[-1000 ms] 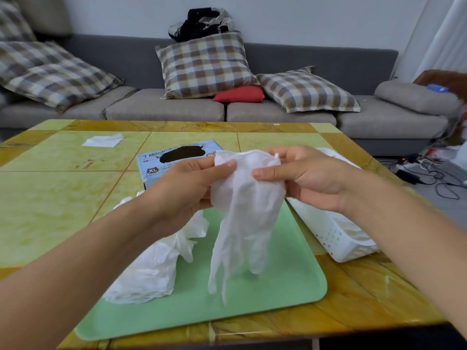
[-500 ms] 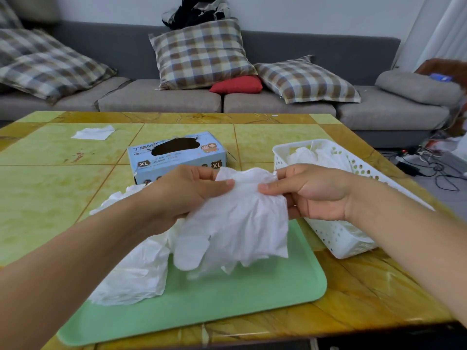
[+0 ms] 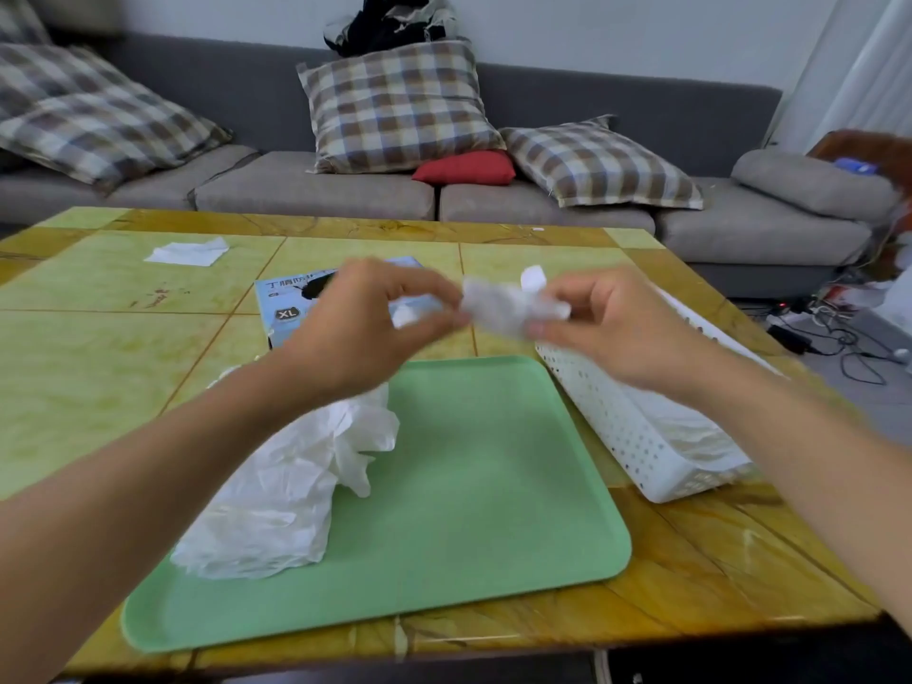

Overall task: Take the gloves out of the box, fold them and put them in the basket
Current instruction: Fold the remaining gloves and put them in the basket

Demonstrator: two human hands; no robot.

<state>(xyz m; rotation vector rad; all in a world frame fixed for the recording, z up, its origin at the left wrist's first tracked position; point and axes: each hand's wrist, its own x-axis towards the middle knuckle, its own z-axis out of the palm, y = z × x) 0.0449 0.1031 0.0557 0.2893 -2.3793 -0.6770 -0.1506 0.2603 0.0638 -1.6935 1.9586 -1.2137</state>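
while both of our arms reach out over the yellow-green marble-patterned table (image 3: 108, 367), we hold a crumpled white thin disposable glove (image 3: 511, 308) in the air between our hands, above the far edge of the pale green plastic tray (image 3: 474, 486). our right hand (image 3: 607, 323) grips the bunched glove with curled fingers and thumb, and a small flap of it sticks up above the knuckles. our left hand (image 3: 365, 318) has its fingers curled too, with fingertips at the glove's left end, though motion blur keeps us from telling exactly how it pinches. a loose heap of white crinkled gloves (image 3: 291, 481) lies on the left part of the tray, partly under our left forearm. the light blue cardboard glove box marked xl (image 3: 284, 308) sits on the table just behind the tray, mostly hidden by our left hand. the white perforated plastic basket (image 3: 627, 427) stands just beside the tray's right edge, below our right wrist, with white material showing through its holes. a flat white scrap (image 3: 190, 251) lies well apart on the far left of the table.
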